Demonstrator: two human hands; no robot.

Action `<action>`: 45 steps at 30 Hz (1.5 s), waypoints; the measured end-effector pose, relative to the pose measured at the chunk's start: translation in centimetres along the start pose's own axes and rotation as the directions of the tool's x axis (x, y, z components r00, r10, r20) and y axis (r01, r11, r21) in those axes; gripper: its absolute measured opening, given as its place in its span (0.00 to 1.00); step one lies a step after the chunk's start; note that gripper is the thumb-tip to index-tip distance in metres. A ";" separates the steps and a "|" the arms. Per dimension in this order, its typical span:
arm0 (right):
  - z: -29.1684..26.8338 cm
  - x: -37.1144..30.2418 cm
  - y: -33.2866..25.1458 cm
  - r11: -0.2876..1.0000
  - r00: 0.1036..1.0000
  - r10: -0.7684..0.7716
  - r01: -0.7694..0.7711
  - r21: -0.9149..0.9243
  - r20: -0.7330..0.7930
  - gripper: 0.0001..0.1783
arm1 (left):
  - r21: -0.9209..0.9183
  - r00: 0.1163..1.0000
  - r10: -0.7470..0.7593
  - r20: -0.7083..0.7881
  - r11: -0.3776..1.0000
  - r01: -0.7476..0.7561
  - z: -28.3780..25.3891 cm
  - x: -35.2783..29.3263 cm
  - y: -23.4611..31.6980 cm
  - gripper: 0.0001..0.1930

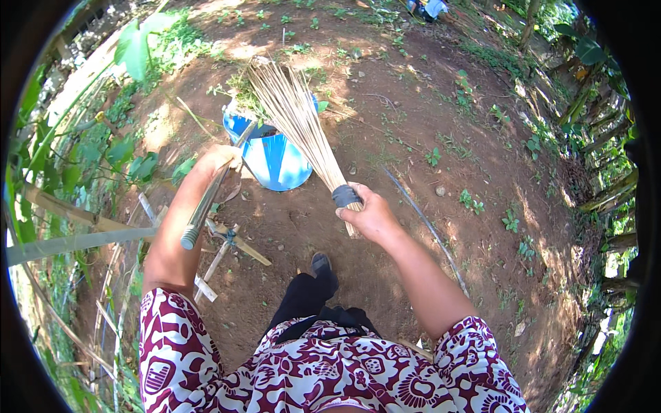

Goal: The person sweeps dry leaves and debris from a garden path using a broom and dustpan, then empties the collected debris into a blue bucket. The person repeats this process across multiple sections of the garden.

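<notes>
A stick broom (299,127), a bundle of thin pale ribs bound with a dark band, is gripped near its bound end by my right hand (372,215). Its loose tips fan out away from me, over the far right side of a blue container (279,165). Green weeds and dry plant litter (246,93) lie in and behind that container. My left hand (224,160) is closed round a long metal handle (206,203) with a ribbed near end. The handle's far end reaches the container's rim; whether the two are joined I cannot tell.
Bamboo poles and cut sticks (224,251) stand and lie at the left among leafy plants (138,162). A thin grey pole (427,224) lies on the brown soil at the right. Small seedlings (471,202) dot the ground. A row of stakes (613,189) edges the far right.
</notes>
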State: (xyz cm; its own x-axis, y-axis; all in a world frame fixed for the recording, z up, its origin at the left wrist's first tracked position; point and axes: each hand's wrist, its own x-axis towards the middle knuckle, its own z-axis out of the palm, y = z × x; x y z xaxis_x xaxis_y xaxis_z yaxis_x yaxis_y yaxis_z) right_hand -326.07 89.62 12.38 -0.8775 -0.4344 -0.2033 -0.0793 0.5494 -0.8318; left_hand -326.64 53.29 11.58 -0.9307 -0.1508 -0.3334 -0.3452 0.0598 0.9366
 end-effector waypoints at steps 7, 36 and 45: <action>-0.1 13.3 6.0 0.504 0.876 0.137 -0.464 0.728 0.463 0.20 | -0.095 0.960 0.222 -0.168 0.966 -0.240 -1.8 9.7 -1.2 0.13; -33.5 40.0 -7.2 0.589 0.901 -0.219 0.429 -0.685 0.375 0.30 | 0.256 0.546 -0.055 -0.836 0.841 0.477 10.8 18.4 6.6 0.20; -40.0 50.1 -9.8 0.452 0.831 -0.362 0.552 -0.700 0.422 0.31 | -0.053 0.268 -0.145 -0.953 0.945 0.324 21.0 17.7 10.4 0.17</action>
State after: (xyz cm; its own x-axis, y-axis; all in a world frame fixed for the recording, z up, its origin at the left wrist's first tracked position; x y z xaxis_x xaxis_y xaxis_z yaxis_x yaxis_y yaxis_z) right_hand -388.11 91.03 30.96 -0.5012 -0.8611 -0.0854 -0.8518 0.5083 -0.1264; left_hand -349.25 71.99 13.17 -0.0834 -0.9889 -0.1226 -0.6210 -0.0446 0.7825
